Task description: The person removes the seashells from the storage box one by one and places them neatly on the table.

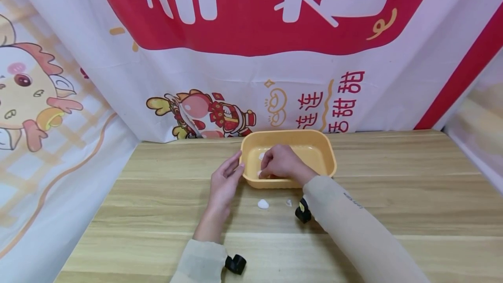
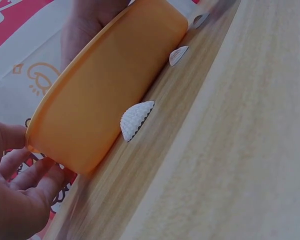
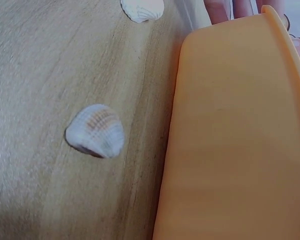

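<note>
- Right hand (image 1: 282,161) seemingly pinches a shell (image 1: 260,174); light pressure should protect its edges.
- Left hand (image 1: 225,182), fingers relaxed, best steadies the tub (image 2: 110,85) at nine o'clock.

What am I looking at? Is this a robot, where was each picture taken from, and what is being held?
No robot, just a person: the grip here is two bare hands, the left hand and the right hand. The wide picture comes from a camera on the person's head, looking forward and down. The other two come from small black cameras worn at the wrists.

On the wooden table stands an orange-yellow tub. The left wrist picture shows three shells beside it: a bumpy white shell, a ribbed shell and a third shell farther off.

The left hand touches the tub's left end. The right hand reaches inside, right by a pale piece, perhaps another shell; whether it is pinched is hard to tell.
</note>
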The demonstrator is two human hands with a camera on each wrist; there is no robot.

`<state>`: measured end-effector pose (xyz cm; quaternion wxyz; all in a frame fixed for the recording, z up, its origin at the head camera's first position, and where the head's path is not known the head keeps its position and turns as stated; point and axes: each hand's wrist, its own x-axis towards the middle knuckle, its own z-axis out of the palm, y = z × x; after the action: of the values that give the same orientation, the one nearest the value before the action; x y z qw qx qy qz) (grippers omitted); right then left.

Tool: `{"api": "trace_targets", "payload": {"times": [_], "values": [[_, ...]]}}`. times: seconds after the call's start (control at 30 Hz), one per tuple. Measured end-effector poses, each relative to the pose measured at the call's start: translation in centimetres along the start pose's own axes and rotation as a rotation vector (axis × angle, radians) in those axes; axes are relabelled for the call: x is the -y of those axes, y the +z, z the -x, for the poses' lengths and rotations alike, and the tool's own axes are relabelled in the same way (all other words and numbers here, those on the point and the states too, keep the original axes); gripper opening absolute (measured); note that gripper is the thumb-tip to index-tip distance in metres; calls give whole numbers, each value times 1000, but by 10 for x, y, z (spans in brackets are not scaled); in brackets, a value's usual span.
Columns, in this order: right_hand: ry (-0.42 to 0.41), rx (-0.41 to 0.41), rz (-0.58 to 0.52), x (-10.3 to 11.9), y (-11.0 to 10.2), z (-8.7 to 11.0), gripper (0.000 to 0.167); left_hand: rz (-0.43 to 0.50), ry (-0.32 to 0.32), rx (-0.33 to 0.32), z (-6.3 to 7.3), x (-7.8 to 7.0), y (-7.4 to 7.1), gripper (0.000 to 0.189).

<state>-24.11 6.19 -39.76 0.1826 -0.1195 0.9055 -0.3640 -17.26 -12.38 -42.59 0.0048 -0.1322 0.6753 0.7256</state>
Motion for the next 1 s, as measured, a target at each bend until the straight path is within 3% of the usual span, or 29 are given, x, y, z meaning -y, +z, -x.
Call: {"api": "trace_targets", "payload": {"times": [0.43, 0.77, 1.0], "values": [[9, -8, -59, 0, -7, 7, 17, 3, 4, 1, 1, 0, 0, 44], [-47, -68, -130, 6, -28, 38, 16, -9, -11, 5, 1, -2, -1, 45], [-29, -89, -188, 4, -40, 59, 17, -16, -19, 3, 1, 0, -1, 44]]}}
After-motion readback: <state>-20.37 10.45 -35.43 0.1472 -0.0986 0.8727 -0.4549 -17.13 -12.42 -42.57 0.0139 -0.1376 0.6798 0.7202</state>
